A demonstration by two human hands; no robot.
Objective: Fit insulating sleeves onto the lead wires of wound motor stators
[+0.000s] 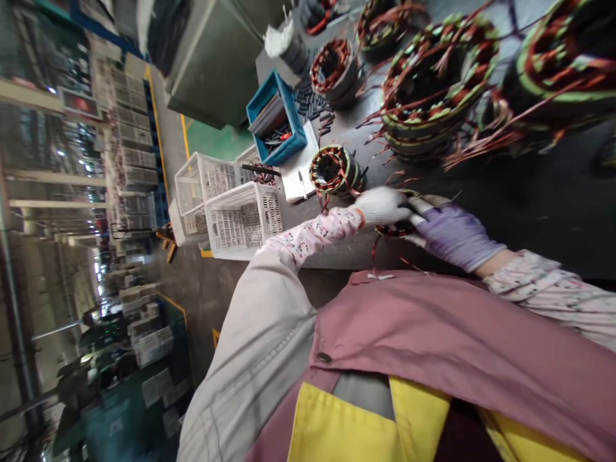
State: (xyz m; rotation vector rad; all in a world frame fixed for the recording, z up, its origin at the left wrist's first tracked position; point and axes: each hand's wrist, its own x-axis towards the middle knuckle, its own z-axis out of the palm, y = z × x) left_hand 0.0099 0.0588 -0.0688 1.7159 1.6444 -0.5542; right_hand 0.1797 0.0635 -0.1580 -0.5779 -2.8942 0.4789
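At the near edge of the dark table, my left hand (382,206), in a white glove, is closed at a small wire-wound stator (393,229). From the other side my right hand (455,235), in a purple glove with pale fingertips, closes on the same stator. The fingers of both hands meet over its top and cover most of it. Whether they also pinch a wire is hidden. Red and dark leads hang from the stator towards my apron. Just beyond my left hand stands another small stator (334,171) with green and copper-red windings.
Larger stators (392,122) with loose red leads stand at the back right. A blue bin (299,136) sits beside a paper pad (294,183) with a pen. Dark short tubes (308,99) lie behind it. White plastic crates (270,212) stand left of the table.
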